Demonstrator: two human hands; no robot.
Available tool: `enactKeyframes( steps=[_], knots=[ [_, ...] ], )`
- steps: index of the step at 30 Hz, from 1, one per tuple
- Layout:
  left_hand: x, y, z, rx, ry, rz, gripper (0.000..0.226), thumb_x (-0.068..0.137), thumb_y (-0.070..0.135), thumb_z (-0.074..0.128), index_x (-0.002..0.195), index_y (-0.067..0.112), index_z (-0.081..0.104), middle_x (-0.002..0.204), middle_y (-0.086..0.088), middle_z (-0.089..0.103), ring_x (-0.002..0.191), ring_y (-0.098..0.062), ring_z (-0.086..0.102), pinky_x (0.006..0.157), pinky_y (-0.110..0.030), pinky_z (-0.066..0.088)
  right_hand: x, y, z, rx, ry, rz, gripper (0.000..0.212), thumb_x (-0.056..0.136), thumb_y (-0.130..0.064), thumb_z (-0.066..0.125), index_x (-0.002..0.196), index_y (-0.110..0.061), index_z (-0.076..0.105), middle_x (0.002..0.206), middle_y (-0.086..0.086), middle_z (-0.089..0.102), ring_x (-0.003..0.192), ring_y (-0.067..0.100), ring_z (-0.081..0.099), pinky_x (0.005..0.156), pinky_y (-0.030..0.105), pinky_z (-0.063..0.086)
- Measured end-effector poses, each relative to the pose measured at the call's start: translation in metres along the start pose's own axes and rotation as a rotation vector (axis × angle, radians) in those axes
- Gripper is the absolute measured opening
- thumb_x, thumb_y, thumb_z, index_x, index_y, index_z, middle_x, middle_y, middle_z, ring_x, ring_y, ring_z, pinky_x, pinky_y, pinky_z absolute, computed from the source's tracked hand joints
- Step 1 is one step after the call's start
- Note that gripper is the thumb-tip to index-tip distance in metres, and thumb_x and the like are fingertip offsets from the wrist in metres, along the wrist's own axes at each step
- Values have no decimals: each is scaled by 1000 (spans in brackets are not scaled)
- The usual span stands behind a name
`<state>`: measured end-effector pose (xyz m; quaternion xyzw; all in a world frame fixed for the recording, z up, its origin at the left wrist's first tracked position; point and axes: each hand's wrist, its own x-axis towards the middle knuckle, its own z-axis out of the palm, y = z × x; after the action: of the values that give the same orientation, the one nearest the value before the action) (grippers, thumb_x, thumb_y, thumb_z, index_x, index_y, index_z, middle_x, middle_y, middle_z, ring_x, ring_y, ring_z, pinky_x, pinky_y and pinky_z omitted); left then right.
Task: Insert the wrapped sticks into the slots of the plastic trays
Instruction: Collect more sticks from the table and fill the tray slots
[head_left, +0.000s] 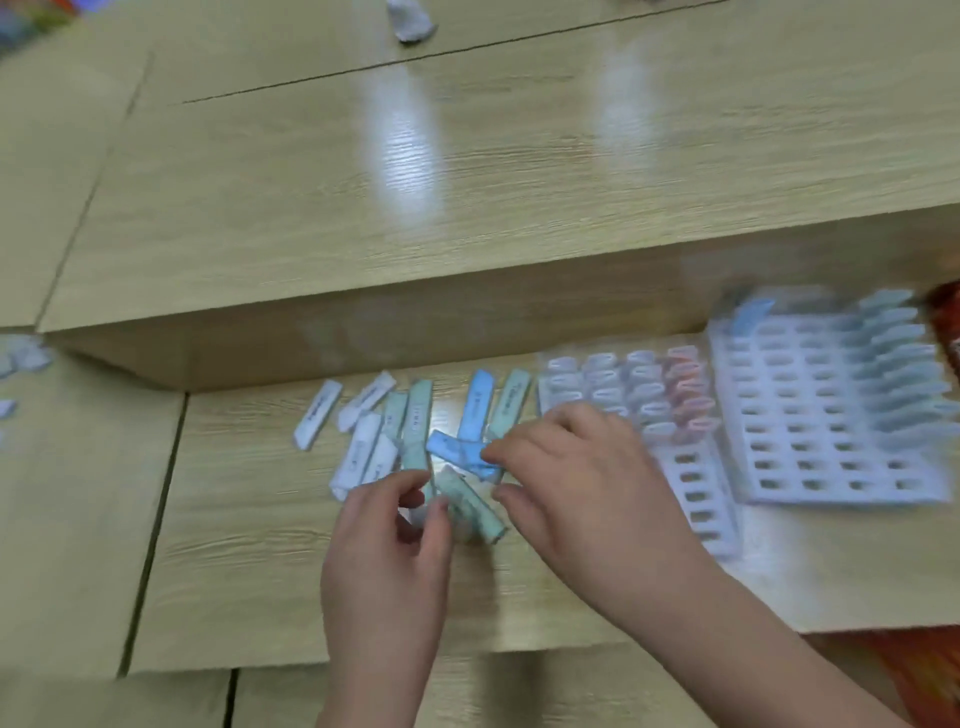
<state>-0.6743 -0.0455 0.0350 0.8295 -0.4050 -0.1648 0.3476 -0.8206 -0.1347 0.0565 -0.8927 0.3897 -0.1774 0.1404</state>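
Several wrapped sticks lie loose on the low wooden table: white sticks (358, 447), green sticks (415, 421) and blue sticks (475, 405). My left hand (387, 545) pinches the end of a green stick (472, 506) between thumb and fingers. My right hand (576, 478) grips one end of a blue stick (457, 449) lying across the pile. To the right sits a white slotted tray (698, 499) with white and pink sticks standing in its far rows. A second tray (810, 415) holds a row of pale blue sticks along its right side. The picture is blurred.
A higher wooden tabletop (467, 182) rises just behind the pile like a step. Crumpled white wrappers (23, 358) lie at the far left. A grey object (413, 21) rests at the top edge. Red-orange patterned material (945, 322) shows at the right.
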Motion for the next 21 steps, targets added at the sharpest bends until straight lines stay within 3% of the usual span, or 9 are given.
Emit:
enactKeyframes(
  steps=[2, 5, 8, 10, 12, 15, 19, 21],
  knots=[
    [9, -11, 0, 27, -2, -23, 24, 83, 19, 73, 105, 28, 68, 91, 11, 59, 80, -1, 57, 67, -22, 43, 16, -9, 14, -157, -77, -1, 19, 70, -33, 78, 87, -28, 69, 82, -13, 67, 85, 21, 58, 74, 36, 37],
    [24, -15, 4, 117, -62, 105, 30, 86, 25, 68, 116, 28, 67, 106, 10, 59, 81, -7, 60, 69, -31, 49, 34, -14, 29, -343, -169, 46, 23, 60, -27, 84, 73, -25, 65, 68, -8, 63, 78, 24, 57, 70, 37, 37],
    [45, -14, 12, 308, -169, 298, 32, 88, 19, 63, 119, 26, 67, 128, 5, 56, 98, -20, 64, 64, -33, 50, 43, -16, 36, -433, -194, 95, 24, 58, -29, 86, 66, -21, 64, 62, -3, 62, 75, 27, 57, 69, 38, 40],
    [56, -14, 15, 440, -279, 347, 33, 92, 19, 50, 120, 30, 63, 136, 12, 51, 109, -19, 56, 66, -31, 45, 44, -18, 41, -468, -191, 120, 22, 59, -29, 85, 65, -20, 66, 60, -2, 62, 75, 27, 56, 73, 39, 39],
    [62, -15, 14, 500, -365, 369, 34, 92, 22, 38, 116, 34, 59, 130, 21, 51, 107, -13, 50, 64, -27, 36, 43, -18, 45, -490, -169, 122, 19, 61, -27, 83, 64, -19, 66, 59, -1, 62, 75, 28, 55, 76, 41, 39],
    [71, -15, 11, 510, -410, 404, 29, 92, 22, 38, 106, 34, 60, 117, 21, 55, 97, -12, 45, 60, -28, 34, 42, -17, 49, -505, -103, 106, 6, 66, -17, 69, 64, -18, 64, 59, 0, 60, 74, 28, 54, 79, 42, 40],
    [82, -8, 9, 537, -505, 445, 22, 92, 12, 45, 100, 30, 55, 110, 16, 54, 98, -14, 45, 62, -29, 35, 46, -23, 50, -510, -74, 127, 23, 70, -12, 39, 64, -16, 61, 58, 2, 61, 74, 28, 54, 83, 45, 35],
    [89, -5, 8, 556, -540, 445, 20, 92, 12, 46, 100, 29, 53, 106, 13, 52, 102, -14, 46, 63, -30, 35, 47, -23, 51, -524, -86, 125, 26, 70, -11, 37, 65, -16, 62, 59, 3, 62, 74, 29, 55, 85, 46, 32]
  ],
)
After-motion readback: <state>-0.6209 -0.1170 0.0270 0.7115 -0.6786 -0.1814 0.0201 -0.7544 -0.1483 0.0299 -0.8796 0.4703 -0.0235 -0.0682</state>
